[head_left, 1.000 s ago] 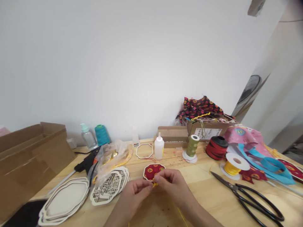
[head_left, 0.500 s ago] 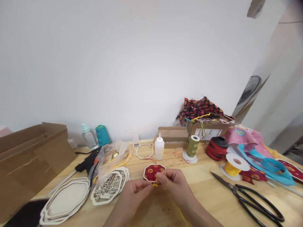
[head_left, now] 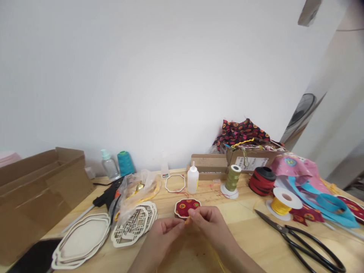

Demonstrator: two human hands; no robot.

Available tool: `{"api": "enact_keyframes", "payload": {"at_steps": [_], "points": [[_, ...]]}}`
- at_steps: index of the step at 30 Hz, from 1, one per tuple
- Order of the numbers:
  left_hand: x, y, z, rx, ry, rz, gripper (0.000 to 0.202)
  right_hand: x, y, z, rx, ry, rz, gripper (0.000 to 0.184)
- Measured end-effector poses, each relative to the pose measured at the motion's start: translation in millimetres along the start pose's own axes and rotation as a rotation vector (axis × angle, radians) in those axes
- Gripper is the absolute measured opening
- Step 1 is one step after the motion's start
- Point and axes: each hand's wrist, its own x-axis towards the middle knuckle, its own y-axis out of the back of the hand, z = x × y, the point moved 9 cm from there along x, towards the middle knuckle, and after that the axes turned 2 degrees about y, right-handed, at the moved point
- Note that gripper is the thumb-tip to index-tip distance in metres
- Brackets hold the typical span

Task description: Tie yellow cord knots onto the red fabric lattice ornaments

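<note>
Both of my hands meet over the wooden table, near its front. My left hand (head_left: pixel 167 232) pinches a bit of yellow cord (head_left: pixel 187 220) between thumb and fingertips. From the other side my right hand (head_left: pixel 209 223) grips the same cord, its fingers close to the lower edge of a red patterned fabric plaque (head_left: pixel 186 207) with a pale wooden border. The plaque lies just beyond my fingertips. A loose strand of the yellow cord trails down below my right wrist. How the cord is looped is hidden by my fingers.
Black-handled scissors (head_left: pixel 298 242) lie at right, near a yellow cord spool (head_left: pixel 280 206). Wooden lattice cutouts (head_left: pixel 122 240) and plain wooden plates (head_left: pixel 85 240) lie left. A white squeeze bottle (head_left: pixel 193 180) stands behind the plaque. A cardboard box (head_left: pixel 42 201) is at far left.
The view has shifted slightly, so everything sits a little further right. My fingers have drawn in closer over the yellow cord, and less of its knot shows.
</note>
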Motion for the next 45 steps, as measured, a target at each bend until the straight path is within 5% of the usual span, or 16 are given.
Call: {"api": "enact_keyframes", "payload": {"at_steps": [6,14,29,38,45], "points": [[-5.9,7.0,-7.8,-0.179,0.160,0.104,0.033,-6.6,-13.5,5.4,-0.162,-0.004,-0.064,0.030],[2.8,8.1,-11.5,-0.156,0.073,0.088,0.038,-3.2,-23.8,26.0,0.356,-0.248,-0.130,0.028],[-6.4,-2.9,29.6,0.205,-0.264,0.054,0.025,-0.8,-12.3,29.8,0.275,-0.206,0.026,0.026],[2.8,-3.0,9.6,0.063,-0.120,0.071,0.030,3.2,-9.5,36.0,0.380,-0.214,0.067,0.027],[0.0,1.8,18.7,0.073,-0.211,0.120,0.024,2.0,-12.0,37.1,0.338,-0.266,0.060,0.030]]}}
